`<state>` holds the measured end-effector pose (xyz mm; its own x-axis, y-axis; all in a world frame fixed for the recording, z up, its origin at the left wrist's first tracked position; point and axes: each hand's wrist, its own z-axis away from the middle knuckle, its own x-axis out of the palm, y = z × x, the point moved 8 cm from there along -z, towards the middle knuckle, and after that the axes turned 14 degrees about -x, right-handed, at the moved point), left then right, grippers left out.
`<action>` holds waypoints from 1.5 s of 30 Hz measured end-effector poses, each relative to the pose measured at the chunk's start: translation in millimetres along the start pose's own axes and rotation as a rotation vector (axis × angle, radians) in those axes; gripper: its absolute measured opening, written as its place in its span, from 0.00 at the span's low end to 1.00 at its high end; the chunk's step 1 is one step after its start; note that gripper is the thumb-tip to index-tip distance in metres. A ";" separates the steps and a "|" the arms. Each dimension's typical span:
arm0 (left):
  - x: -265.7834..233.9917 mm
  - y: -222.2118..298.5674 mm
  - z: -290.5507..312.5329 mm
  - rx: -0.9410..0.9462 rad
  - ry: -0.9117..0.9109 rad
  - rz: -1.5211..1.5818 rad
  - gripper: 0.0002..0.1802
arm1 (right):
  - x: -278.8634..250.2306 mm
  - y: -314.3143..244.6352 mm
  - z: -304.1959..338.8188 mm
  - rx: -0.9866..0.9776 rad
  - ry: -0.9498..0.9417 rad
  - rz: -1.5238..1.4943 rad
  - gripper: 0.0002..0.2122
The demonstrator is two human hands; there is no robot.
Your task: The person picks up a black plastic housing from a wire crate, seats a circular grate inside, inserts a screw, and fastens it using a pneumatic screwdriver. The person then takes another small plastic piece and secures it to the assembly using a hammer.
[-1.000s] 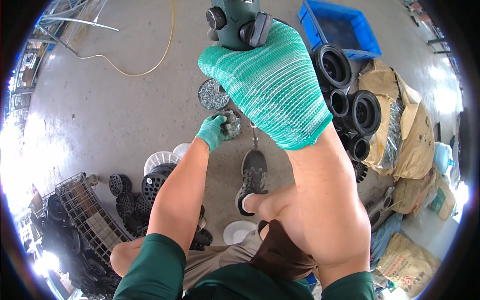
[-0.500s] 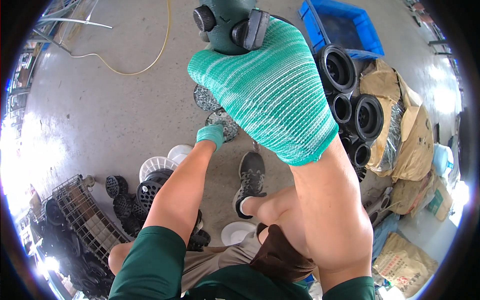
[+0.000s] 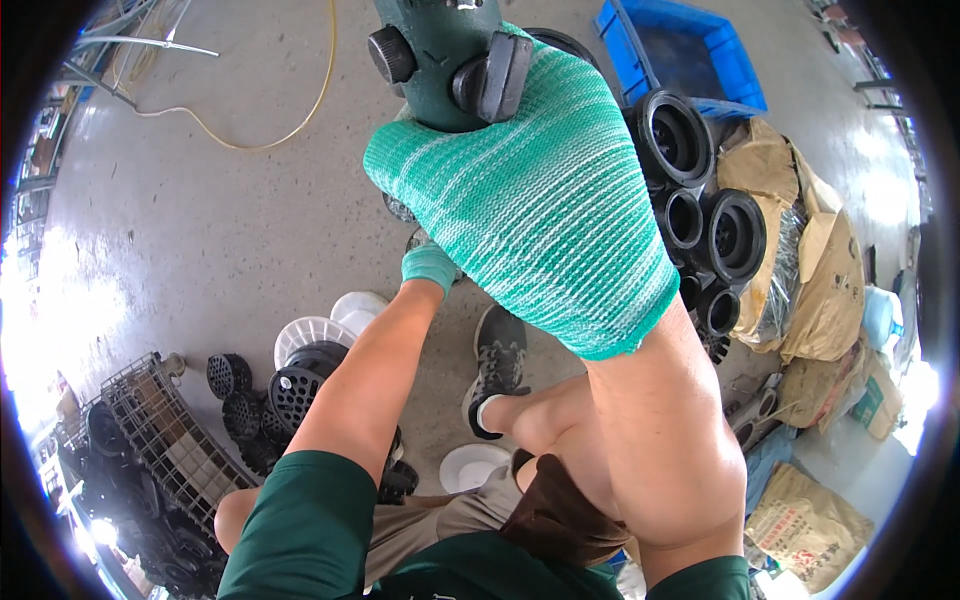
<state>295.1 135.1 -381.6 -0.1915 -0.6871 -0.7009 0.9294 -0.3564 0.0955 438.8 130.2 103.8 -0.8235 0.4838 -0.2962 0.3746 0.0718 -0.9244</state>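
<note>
My right hand (image 3: 530, 190), in a green-and-white striped knit glove, is wrapped around a dark green power tool (image 3: 445, 60) with a black knob and a black lever on its side. The tool's upper end runs out of the picture. Lower down, my left hand (image 3: 428, 266), in a green glove, is at a mottled grey round disc (image 3: 418, 238); its fingers are hidden. Another such disc (image 3: 398, 207) lies just beyond, mostly covered by my right glove.
Black ring-shaped parts (image 3: 738, 235) are stacked at right beside brown paper sacks (image 3: 825, 270); a blue crate (image 3: 735, 95) stands behind. Black perforated discs (image 3: 297, 393), white plates (image 3: 312, 335) and a wire basket (image 3: 175, 420) sit at left. A yellowish hose (image 3: 260, 148) crosses the floor.
My right hand and the tool have come slightly lower and left, covering more of the discs. The left hand has shifted slightly right, and less of the disc beside it shows.
</note>
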 end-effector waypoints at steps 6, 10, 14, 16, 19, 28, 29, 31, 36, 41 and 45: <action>55.2 -44.4 -33.2 -0.029 0.220 0.246 0.37 | 21.2 -14.0 -5.1 -0.033 -0.040 -0.019 0.07; 28.0 -4.9 10.0 0.036 0.051 0.002 0.32 | 0.1 0.2 0.0 -0.011 0.009 0.024 0.07; 4.1 -8.1 23.3 0.136 0.140 -0.076 0.32 | 11.4 -6.9 -2.0 -0.022 -0.013 0.017 0.07; -3.8 -9.5 21.6 0.140 0.021 0.056 0.30 | 13.2 -9.1 -3.0 -0.027 -0.016 0.018 0.07; -13.9 -8.5 23.1 0.117 -0.128 0.122 0.22 | 11.5 -8.8 -4.3 -0.033 -0.016 0.028 0.08; -115.5 17.7 95.5 -0.024 -0.669 0.864 0.07 | -0.8 -5.1 -7.0 -0.040 -0.023 0.104 0.08; -123.1 -19.7 107.1 -0.104 -0.681 1.022 0.08 | 26.4 10.0 -7.0 -0.049 -0.078 0.034 0.08; -152.9 -11.7 134.9 -0.047 -0.776 1.269 0.08 | 24.8 4.0 -7.4 -0.044 -0.105 0.039 0.08; -235.8 -9.8 220.3 0.285 -0.798 1.655 0.07 | 28.2 6.2 10.6 0.012 -0.262 -0.023 0.12; -267.9 -24.4 273.3 0.389 -0.560 1.681 0.08 | 57.9 3.1 40.7 0.188 -0.477 -0.150 0.18; -271.1 -23.8 297.7 0.425 -0.411 1.667 0.07 | 63.1 -2.4 57.3 0.188 -0.476 -0.226 0.15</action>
<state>231.0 141.4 16.6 0.6640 -0.5334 0.5240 0.0750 0.7447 0.6631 361.5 110.6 73.5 -0.9923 0.0245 -0.1211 0.1198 -0.0496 -0.9916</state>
